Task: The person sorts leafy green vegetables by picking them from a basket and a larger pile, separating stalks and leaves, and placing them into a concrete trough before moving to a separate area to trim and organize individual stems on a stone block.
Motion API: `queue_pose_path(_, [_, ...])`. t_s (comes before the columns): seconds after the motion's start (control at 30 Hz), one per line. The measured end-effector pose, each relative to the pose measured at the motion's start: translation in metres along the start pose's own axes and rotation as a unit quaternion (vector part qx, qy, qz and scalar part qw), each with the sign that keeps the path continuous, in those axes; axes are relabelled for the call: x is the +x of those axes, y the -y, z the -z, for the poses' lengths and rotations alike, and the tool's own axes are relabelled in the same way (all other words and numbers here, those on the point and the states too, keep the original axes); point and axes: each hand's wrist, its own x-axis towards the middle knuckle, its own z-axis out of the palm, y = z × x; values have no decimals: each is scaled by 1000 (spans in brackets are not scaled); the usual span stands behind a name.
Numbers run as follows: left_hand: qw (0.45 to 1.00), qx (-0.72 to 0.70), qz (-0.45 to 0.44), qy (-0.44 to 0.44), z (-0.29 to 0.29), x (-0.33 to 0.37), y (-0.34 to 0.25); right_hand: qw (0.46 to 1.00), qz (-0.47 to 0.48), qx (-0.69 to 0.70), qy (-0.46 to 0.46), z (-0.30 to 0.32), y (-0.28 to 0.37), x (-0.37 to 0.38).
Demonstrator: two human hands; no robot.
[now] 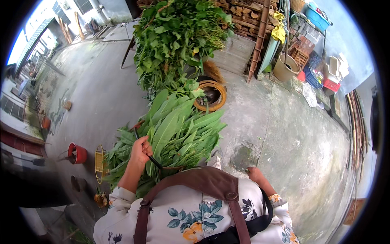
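A: Obs. 1, nearest. Left hand [141, 151] sits fisted on a dark thin handle [151, 157], fingers wrapped tight round it, at the near edge of the bundle of long green leaves [174, 132]. Bundle lies directly ahead, partly on a basket rim [172, 167].

B: Right hand [256, 174]?

A: Low at the person's right side, by a dark patch on the concrete floor [292, 138]; fingers hidden behind the wrist, cannot tell if curled or spread. It seems to hold nothing.

B: Step in hand?

A: Judged: working the leaves with that handled tool, mid-grip. Next move likely needs the free hand to steady the bundle.

B: Surroundings?

A: Red pot [77, 153] and small yellow basket [99, 162] to the left. Farther: old tyre [210, 95], a taller leafy heap [174, 40], stacked firewood [243, 12], tan bucket [284, 68]. The tyre and heap crowd the far side.
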Motion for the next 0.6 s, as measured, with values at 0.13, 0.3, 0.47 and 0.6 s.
queue_pose_path(0.13, [997, 56, 50, 25, -80, 55, -5, 993, -111, 20, -18, 20, -50, 13])
queue_pose_path(0.3, [990, 84, 81, 73, -170, 115, 4, 988, -150, 24, -8, 64, -95, 14])
queue_pose_path(0.47, [983, 113, 107, 99, -232, 181, 3, 976, -208, 45, -50, 102, -122, 47])
queue_pose_path(0.6, [978, 108, 130, 119, -277, 241, 14, 977, -201, 2, -74, 131, -108, 75])
